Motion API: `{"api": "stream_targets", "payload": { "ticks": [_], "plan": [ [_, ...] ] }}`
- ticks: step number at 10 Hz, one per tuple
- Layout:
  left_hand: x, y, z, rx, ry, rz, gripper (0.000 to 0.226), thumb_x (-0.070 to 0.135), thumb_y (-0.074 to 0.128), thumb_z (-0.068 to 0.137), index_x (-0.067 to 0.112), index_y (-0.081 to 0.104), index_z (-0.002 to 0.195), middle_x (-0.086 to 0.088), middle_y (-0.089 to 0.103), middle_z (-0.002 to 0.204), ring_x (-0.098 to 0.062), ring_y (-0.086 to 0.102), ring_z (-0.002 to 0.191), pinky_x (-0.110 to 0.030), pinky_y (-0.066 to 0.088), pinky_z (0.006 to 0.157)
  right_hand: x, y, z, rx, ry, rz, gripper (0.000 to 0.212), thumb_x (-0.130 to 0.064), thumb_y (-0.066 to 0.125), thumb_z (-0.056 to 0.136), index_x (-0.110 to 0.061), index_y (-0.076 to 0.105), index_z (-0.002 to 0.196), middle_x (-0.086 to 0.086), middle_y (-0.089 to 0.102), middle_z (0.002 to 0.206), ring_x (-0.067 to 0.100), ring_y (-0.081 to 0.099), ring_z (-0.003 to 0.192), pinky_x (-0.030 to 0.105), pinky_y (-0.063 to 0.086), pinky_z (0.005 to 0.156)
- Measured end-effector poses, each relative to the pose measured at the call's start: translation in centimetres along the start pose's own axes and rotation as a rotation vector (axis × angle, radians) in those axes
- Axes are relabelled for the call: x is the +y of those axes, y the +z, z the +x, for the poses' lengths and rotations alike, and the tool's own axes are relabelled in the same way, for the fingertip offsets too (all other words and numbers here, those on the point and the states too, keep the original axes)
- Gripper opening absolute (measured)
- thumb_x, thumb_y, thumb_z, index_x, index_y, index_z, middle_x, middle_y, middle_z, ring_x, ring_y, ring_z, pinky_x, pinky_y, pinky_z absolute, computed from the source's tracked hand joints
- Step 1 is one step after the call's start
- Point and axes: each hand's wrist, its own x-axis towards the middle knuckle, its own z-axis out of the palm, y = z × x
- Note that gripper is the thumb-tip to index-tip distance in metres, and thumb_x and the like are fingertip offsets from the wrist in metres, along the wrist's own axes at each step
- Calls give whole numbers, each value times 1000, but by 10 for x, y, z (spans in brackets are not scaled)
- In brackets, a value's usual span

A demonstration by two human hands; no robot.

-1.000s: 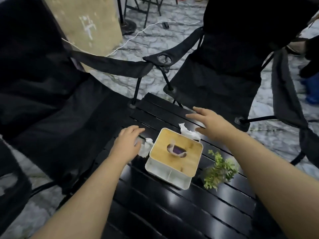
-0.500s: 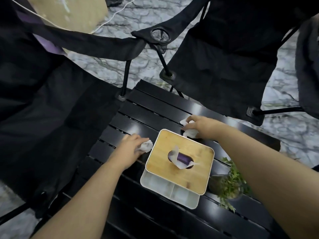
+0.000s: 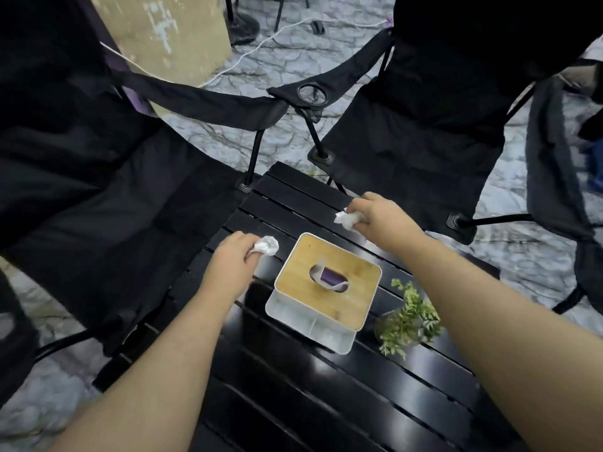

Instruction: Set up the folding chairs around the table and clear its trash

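Observation:
A black slatted table [image 3: 293,386] fills the lower middle of the head view. My left hand [image 3: 233,259] is closed around a crumpled white tissue [image 3: 267,245], just left of the tissue box. My right hand [image 3: 375,216] grips a second crumpled tissue [image 3: 347,218] behind the box, near the table's far edge. Two unfolded black folding chairs stand by the table: one at the left [image 3: 98,190] and one at the far right [image 3: 424,125].
A white tissue box with a wooden lid [image 3: 326,285] stands mid-table, and a small green plant in a glass pot [image 3: 408,321] sits to its right. Another dark chair [image 3: 561,190] is at the right edge. A white cable [image 3: 261,44] runs over the marble floor.
Both hands went from reaching open toward the tissues to closing on them. They now hold the crumpled tissues slightly raised off the table.

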Motion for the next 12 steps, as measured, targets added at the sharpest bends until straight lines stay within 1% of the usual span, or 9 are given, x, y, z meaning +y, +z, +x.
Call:
{"api": "stream_targets", "payload": {
  "ticks": [2, 3, 4, 6, 7, 8, 10, 11, 12],
  "plan": [
    [22, -36, -114, 157, -77, -46, 3, 8, 60, 82, 7, 62, 82, 3, 42, 69, -17, 45, 73, -11, 33, 60, -71, -9, -92, -15, -148, 39, 21, -9, 60, 83, -7, 61, 104, 13, 56, 105, 30, 55, 95, 29, 32, 69],
    [20, -54, -189, 201, -156, -32, 5, 10, 59, 82, 6, 60, 79, 2, 42, 70, -17, 43, 72, -20, 30, 58, -112, 10, -140, -63, -237, 54, 17, -9, 58, 85, -5, 62, 101, 11, 57, 103, 27, 54, 98, 22, 25, 65],
    [0, -68, -264, 226, -286, -5, 17, 15, 56, 81, -2, 59, 79, -6, 45, 73, -21, 43, 73, -25, 20, 59, -157, 45, -181, -119, -343, 105, 15, -9, 62, 83, -2, 63, 98, 13, 60, 100, 29, 56, 97, 25, 30, 68],
    [-64, -76, -417, 291, -662, -47, 12, 7, 56, 85, -3, 59, 91, -19, 56, 94, -32, 52, 88, -29, 26, 66, -256, 134, -257, -388, -426, 148, 25, -6, 57, 84, -4, 61, 108, 17, 55, 109, 33, 55, 100, 36, 39, 80],
    [-98, -71, -487, 362, -854, -114, 4, 6, 55, 84, 1, 55, 84, -17, 57, 85, -30, 51, 78, -32, 30, 62, -296, 184, -291, -520, -469, 145, 28, -7, 54, 87, -7, 58, 114, 14, 53, 115, 32, 54, 103, 36, 42, 84],
    [-124, -59, -547, 383, -988, -173, 12, 8, 56, 84, 10, 48, 76, -7, 53, 77, -26, 50, 73, -30, 30, 54, -327, 230, -321, -639, -474, 104, 24, -8, 50, 88, -13, 55, 111, 7, 54, 111, 27, 54, 99, 34, 43, 78],
    [-175, -23, -602, 359, -1055, -225, 18, 7, 58, 81, 12, 44, 71, -9, 52, 75, -26, 50, 72, -32, 33, 60, -346, 312, -362, -766, -454, -72, 21, 4, 42, 84, -15, 36, 87, 9, 45, 90, 29, 43, 77, 36, 33, 60],
    [-195, -5, -602, 275, -1054, -279, 22, 9, 57, 83, 17, 44, 67, -4, 51, 70, -27, 52, 75, -32, 32, 60, -339, 344, -368, -849, -382, -149, 19, 4, 42, 84, -14, 41, 91, 10, 45, 98, 25, 40, 82, 34, 36, 68],
    [-206, 9, -598, 190, -1097, -318, 25, 15, 65, 80, 8, 58, 103, -15, 57, 105, -31, 55, 100, -35, 43, 80, -329, 367, -368, -940, -326, -178, 41, -5, 54, 86, -16, 45, 124, 12, 43, 130, 28, 49, 106, 35, 42, 89]
  ]
}}
